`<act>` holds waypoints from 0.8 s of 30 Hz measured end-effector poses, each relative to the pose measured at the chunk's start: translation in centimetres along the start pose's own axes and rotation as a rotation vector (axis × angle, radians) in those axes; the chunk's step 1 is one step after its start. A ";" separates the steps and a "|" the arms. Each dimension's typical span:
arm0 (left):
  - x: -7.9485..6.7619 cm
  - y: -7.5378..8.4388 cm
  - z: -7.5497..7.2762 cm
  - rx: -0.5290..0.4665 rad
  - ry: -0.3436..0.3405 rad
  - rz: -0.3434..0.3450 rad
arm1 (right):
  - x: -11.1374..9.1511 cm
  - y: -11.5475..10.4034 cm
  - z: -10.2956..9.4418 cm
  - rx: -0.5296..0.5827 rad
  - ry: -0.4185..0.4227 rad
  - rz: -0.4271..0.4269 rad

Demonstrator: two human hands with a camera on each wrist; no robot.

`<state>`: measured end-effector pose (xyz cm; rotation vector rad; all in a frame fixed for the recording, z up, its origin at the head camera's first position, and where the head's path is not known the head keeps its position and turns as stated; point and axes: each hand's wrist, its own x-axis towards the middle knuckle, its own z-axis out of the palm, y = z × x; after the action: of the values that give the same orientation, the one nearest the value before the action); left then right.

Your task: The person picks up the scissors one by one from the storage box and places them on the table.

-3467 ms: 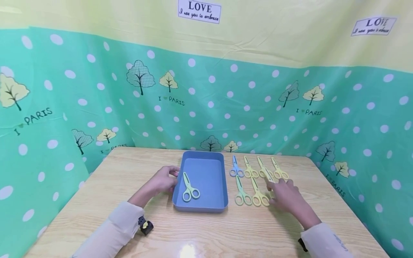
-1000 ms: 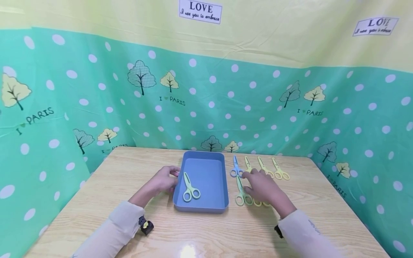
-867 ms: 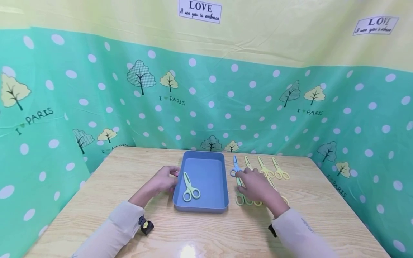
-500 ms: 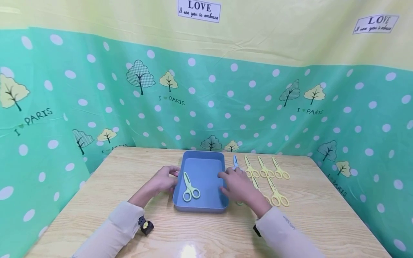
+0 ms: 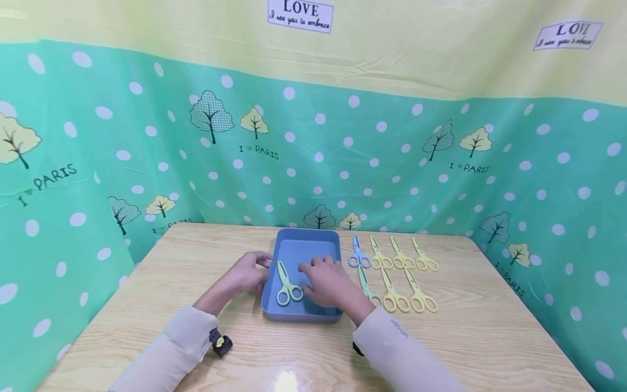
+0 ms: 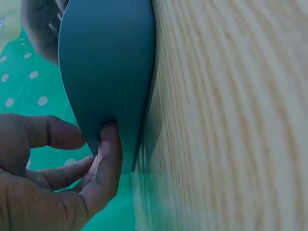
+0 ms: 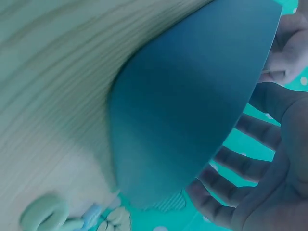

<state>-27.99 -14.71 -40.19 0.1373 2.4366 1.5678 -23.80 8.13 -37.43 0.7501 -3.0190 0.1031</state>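
My left hand (image 5: 250, 273) grips the left side of a blue-grey rectangular tray (image 5: 305, 317). In the left wrist view one fingertip presses the tray's outer wall (image 6: 110, 72), while the thumb lies at the rim. A pair of light green scissors (image 5: 288, 287) lies inside the tray on its left side, handles toward me. Over the tray's right part reaches my right hand (image 5: 329, 281), close to the right of these scissors. In the right wrist view its fingers (image 7: 245, 166) are spread loosely behind the rim, with nothing seen between them.
Right of the tray, scissors lie in two rows on the wooden table (image 5: 235, 348): blue scissors (image 5: 358, 255) and three yellow ones behind, green scissors (image 5: 366, 286) and two yellow pairs (image 5: 393, 294) in front. A patterned curtain (image 5: 372, 141) stands behind the table.
My right hand set yellow scissors down at the right end of the front row, let go and moved left across the row to over the tray. My left hand stays at the tray.
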 end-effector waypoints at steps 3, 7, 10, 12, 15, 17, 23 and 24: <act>0.0 0.0 -0.1 0.002 -0.004 0.002 | 0.5 -1.1 0.1 0.004 -0.028 -0.017; 0.0 -0.1 -0.1 0.014 -0.006 0.004 | 1.0 -2.2 0.4 0.007 -0.049 -0.025; -0.1 -0.1 -0.2 0.018 -0.004 -0.003 | 1.3 -2.9 0.6 0.015 -0.069 -0.023; -0.1 -0.1 -0.2 0.022 -0.006 -0.004 | 1.5 -3.3 0.7 0.015 -0.085 -0.018; -0.1 -0.1 -0.2 0.014 -0.004 -0.004 | 1.8 -3.9 0.9 -0.005 -0.103 -0.021; 0.0 -0.1 -0.2 0.008 -0.005 0.003 | 2.1 -4.2 1.1 -0.032 -0.114 -0.025; 0.0 0.0 -0.2 -0.005 -0.009 0.005 | 2.8 -4.9 1.6 -0.087 -0.166 -0.026; 0.0 0.0 -0.2 -0.004 -0.009 0.005 | 2.9 -5.0 1.6 -0.091 -0.173 -0.023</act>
<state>-28.00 -14.84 -40.09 0.1499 2.4278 1.5706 -24.02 2.31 -38.66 0.8260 -3.1498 -0.1042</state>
